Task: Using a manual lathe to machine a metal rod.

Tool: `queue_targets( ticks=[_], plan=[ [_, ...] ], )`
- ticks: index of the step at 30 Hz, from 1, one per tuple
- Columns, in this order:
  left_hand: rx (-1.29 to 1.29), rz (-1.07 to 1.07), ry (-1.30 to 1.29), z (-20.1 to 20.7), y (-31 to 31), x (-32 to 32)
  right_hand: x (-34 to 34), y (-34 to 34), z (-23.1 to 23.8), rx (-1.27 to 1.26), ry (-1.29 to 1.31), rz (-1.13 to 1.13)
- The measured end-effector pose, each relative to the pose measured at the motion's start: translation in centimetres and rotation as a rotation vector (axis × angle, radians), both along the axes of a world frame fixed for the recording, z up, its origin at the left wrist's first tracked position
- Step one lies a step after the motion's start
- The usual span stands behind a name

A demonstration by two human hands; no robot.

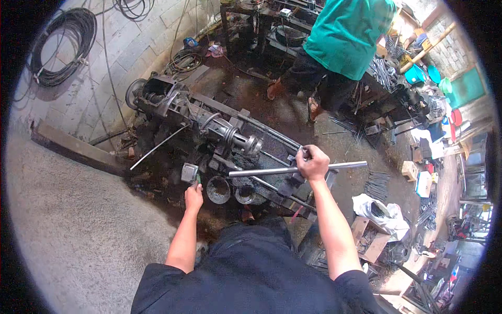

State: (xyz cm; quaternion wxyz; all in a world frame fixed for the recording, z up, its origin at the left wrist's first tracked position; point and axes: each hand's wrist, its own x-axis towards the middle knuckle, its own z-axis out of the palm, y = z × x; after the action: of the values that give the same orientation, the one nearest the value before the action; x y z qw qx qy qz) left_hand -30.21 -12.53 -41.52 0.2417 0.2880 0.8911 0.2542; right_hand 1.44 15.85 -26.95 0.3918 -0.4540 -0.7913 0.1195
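A long, straight metal rod (261,171) lies crosswise in my right hand (313,163), whose fingers are wrapped round it towards its right part. The rod is held above the rails of a lathe-like machine (214,125), and its left end is near the machine's slotted round chuck (248,145). My left hand (193,199) is closed around a slim greenish piece, mostly hidden by the fingers. That piece meets a grey box-shaped block (189,172); whether the two are joined I cannot tell. Two round metal bowls (218,190) stand just right of my left hand.
A thin lever bar (159,146) sticks out left of the machine. Ahead, a person in a green shirt (351,36) stands by a cluttered bench. Several short rods (376,186) and a white sack (384,217) lie to the right. Coiled black cable (63,47) hangs on the wall.
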Motion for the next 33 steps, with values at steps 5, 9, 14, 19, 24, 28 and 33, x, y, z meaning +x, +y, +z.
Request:
queue_targets(
  ticks=[5, 9, 14, 19, 24, 28, 33],
  plan=[
    [-0.002, 0.051, -0.005, -1.7, 0.4, -0.2, 0.9, -0.2, 0.2, 0.008, -0.146, 0.188],
    [0.044, 0.191, -0.073, -3.8, -0.7, -0.5, 0.5, -0.5, -0.3, 0.062, -0.116, 0.168],
    [0.089, 0.215, -0.108, -3.8, -0.4, -0.2, 0.7, -0.4, -0.3, 0.012, -0.142, 0.18],
    [0.09, 0.187, -0.086, -3.6, 1.0, 0.2, 0.8, -0.2, 0.0, 0.033, -0.182, 0.098],
    [0.113, 0.259, -0.066, -6.0, -0.4, -0.7, -0.1, -0.3, -0.3, 0.069, -0.181, 0.11],
    [0.093, 0.269, -0.091, -5.4, -0.6, -0.2, 0.2, -0.4, -0.5, 0.071, -0.196, 0.119],
    [0.053, 0.253, -0.08, -4.0, 0.0, 0.4, 0.3, -0.2, -0.7, 0.091, -0.163, 0.122]
  ],
)
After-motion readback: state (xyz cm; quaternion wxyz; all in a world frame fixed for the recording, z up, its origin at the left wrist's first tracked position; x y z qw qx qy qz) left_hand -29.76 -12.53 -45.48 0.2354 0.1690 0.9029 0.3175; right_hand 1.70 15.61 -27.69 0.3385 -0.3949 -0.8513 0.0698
